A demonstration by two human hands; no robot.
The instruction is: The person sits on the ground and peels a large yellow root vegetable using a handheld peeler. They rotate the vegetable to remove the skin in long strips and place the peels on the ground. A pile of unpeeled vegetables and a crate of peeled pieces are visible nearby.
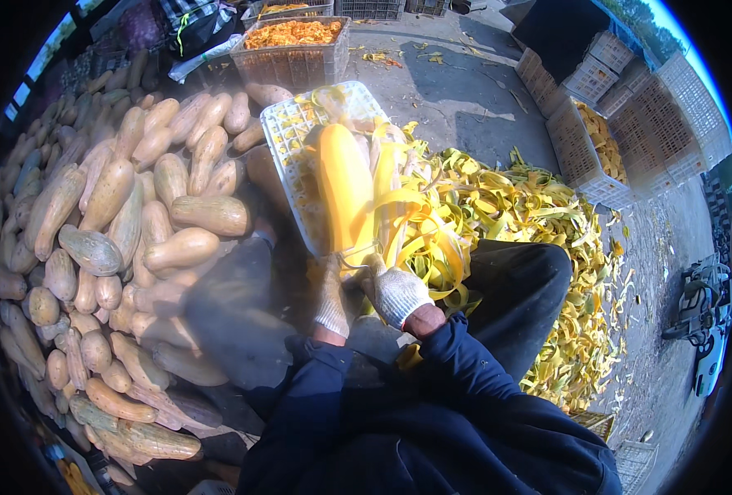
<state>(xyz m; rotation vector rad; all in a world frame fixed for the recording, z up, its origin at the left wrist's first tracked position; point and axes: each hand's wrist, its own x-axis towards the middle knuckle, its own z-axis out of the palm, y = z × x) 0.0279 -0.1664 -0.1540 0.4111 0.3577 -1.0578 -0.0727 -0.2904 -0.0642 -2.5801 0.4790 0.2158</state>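
A peeled, bright yellow elongated squash [343, 182] lies lengthwise before me on an upturned white plastic crate [288, 158]. At its near end, a thin metal peeler [358, 257] spans between my two gloved hands. My left hand [332, 303] grips the peeler's left end, close to the squash. The right end is in my right hand [396, 291], with its fingers curled round it. Long ribbons of yellow peel [418, 229] hang over the crate's right side, next to my right hand. Part of the peeler is hidden by the fingers.
Unpeeled tan squashes [155, 185] are heaped on my left. A large pile of peel strips [539, 223] spreads on the right, beyond my knee [521, 291]. A crate of orange pulp [295, 46] stands ahead. White crates [589, 148] are at the far right, near a parked vehicle [709, 359].
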